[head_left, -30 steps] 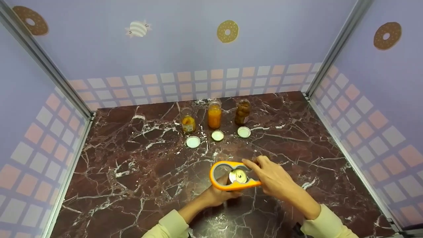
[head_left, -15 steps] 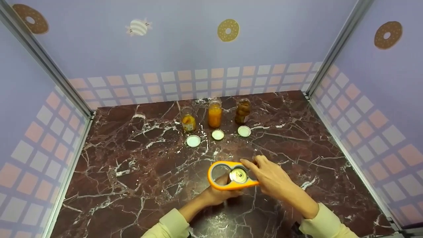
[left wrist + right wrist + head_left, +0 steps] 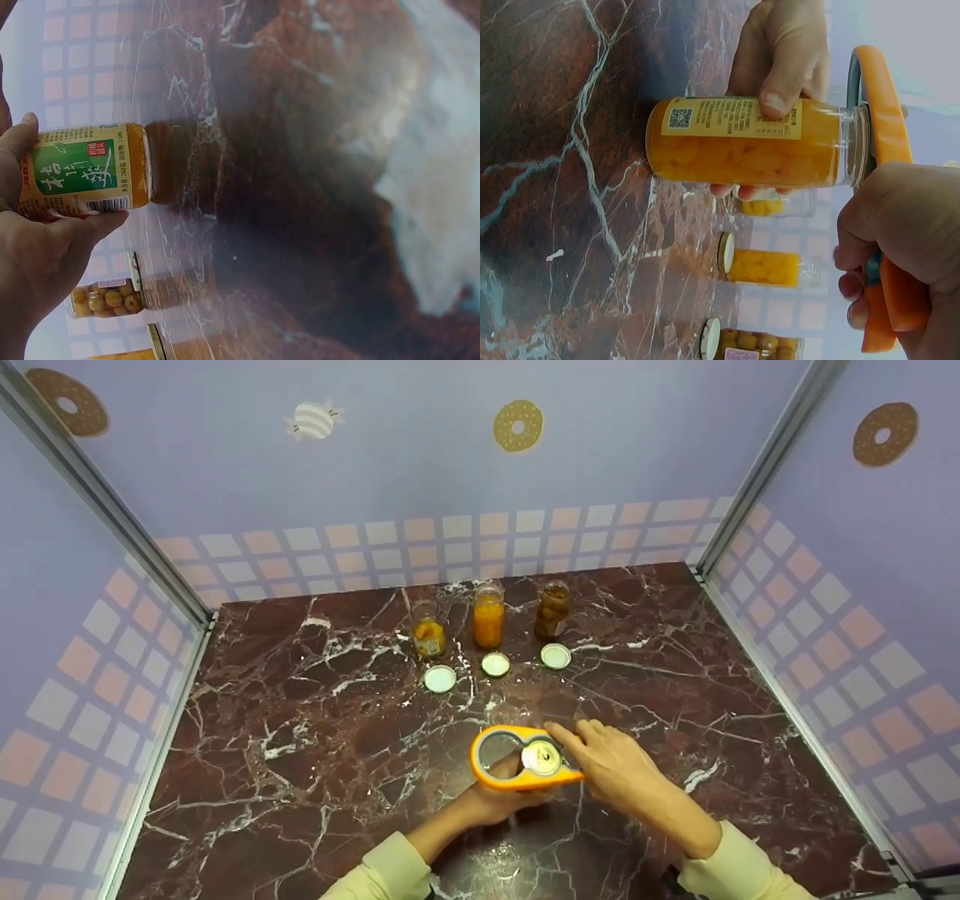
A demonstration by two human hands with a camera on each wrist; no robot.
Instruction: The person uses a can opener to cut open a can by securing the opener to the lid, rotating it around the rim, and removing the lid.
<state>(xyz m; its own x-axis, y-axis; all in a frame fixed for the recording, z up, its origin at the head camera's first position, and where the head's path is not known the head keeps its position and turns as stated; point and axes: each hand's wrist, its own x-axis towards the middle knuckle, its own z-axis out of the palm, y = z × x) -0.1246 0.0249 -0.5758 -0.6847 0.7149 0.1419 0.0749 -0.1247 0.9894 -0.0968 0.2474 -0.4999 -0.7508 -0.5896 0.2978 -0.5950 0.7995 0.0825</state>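
Note:
My left hand (image 3: 487, 804) grips a glass jar (image 3: 742, 161) of orange fruit pieces around its body. The jar stands upright on the marble table, its yellow-and-green label (image 3: 82, 171) showing in the left wrist view. Around the jar's gold lid (image 3: 541, 757) sits an orange jar opener (image 3: 889, 124) with a grey inner edge; the lid lies in the smaller opening, nearer the handles. My right hand (image 3: 622, 769) holds the opener's handles, fingers curled around them in the right wrist view.
Behind the hands stand three lidless jars: yellow fruit (image 3: 429, 639), orange fruit (image 3: 488, 622) and brown round fruit (image 3: 553, 615). A loose lid lies before each: left (image 3: 439, 679), middle (image 3: 495, 664), right (image 3: 556, 656). Patterned walls (image 3: 360, 472) enclose the table.
The opener has shifted slightly left and its handles have drawn closer together around the lid. My right hand has moved a little left with it; my left hand stays on the jar.

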